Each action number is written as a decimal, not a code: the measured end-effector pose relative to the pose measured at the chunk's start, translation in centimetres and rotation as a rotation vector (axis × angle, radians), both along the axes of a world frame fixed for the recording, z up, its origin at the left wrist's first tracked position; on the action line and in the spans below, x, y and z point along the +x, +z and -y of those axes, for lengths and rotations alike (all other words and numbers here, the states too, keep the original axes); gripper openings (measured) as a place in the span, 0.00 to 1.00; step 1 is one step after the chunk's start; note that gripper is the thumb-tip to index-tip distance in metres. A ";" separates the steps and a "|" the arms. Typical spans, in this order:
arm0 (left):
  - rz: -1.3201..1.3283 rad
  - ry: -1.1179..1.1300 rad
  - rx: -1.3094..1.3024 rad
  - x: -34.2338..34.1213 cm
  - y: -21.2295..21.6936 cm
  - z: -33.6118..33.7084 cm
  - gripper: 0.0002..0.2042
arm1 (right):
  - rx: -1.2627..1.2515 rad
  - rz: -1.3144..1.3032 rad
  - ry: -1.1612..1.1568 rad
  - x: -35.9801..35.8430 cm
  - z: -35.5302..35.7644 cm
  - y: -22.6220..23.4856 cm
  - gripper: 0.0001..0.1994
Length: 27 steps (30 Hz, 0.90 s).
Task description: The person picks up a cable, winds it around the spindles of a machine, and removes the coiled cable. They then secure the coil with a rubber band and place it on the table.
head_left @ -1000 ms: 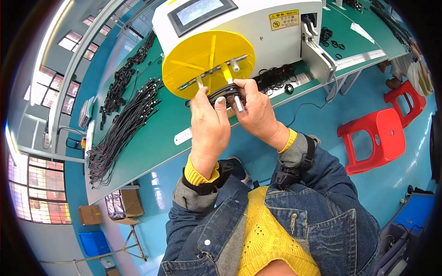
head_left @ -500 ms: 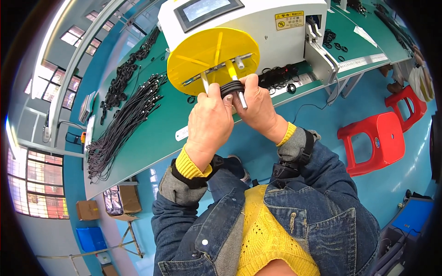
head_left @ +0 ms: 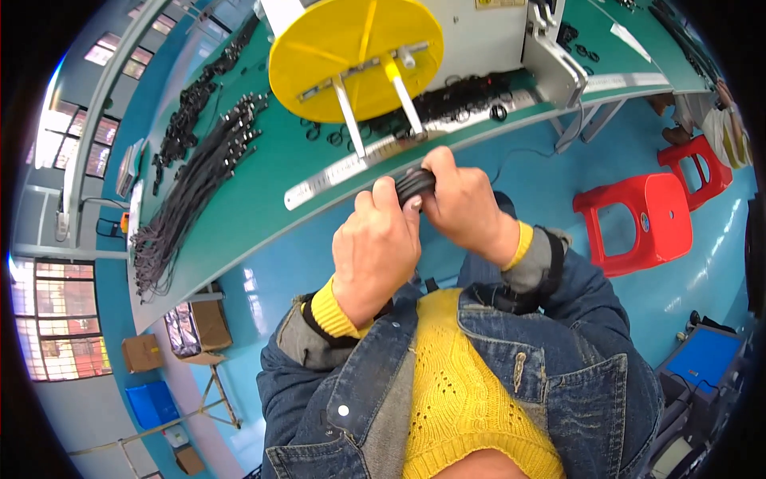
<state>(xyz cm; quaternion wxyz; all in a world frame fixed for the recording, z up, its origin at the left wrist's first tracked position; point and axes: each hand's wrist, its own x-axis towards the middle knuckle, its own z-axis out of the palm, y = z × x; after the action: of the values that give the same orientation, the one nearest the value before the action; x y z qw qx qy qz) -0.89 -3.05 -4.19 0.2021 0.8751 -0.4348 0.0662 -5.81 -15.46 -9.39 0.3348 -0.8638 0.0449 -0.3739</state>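
Observation:
A wound coil of black cable is gripped between my two hands, just off the table's near edge. My left hand closes on the coil's left side, thumb pressed along it. My right hand pinches its right side with curled fingers. Beyond them stands the winding machine's yellow disc, from which two metal pegs stick out toward me with nothing wound on them. Part of the coil is hidden behind my fingers.
A bundle of black cables lies on the green table at left. A steel ruler runs along the front edge. Small black cable loops lie by the machine. Red stools stand on the floor at right.
The coil has come off the metal pegs and moved toward me, held in both hands. My view has tilted down slightly.

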 end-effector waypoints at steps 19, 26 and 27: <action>-1.717 -0.084 0.300 4.4 -6.7 -2.4 0.15 | -0.273 -0.524 0.499 0.6 -0.6 -4.9 0.11; -1.828 -0.213 0.017 2.5 -8.8 -2.6 0.13 | -0.184 -0.465 0.543 0.3 -0.6 -6.3 0.11; -1.892 -0.200 0.022 2.8 -10.0 -2.9 0.13 | -0.052 -0.371 0.516 -0.1 -0.9 -7.4 0.10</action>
<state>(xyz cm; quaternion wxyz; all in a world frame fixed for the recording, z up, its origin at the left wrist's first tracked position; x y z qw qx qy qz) 1.92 -0.13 -14.14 0.4667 0.5264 -0.1643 -0.6915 -5.87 -14.56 -16.78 0.3824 -0.9084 -0.1251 -0.1140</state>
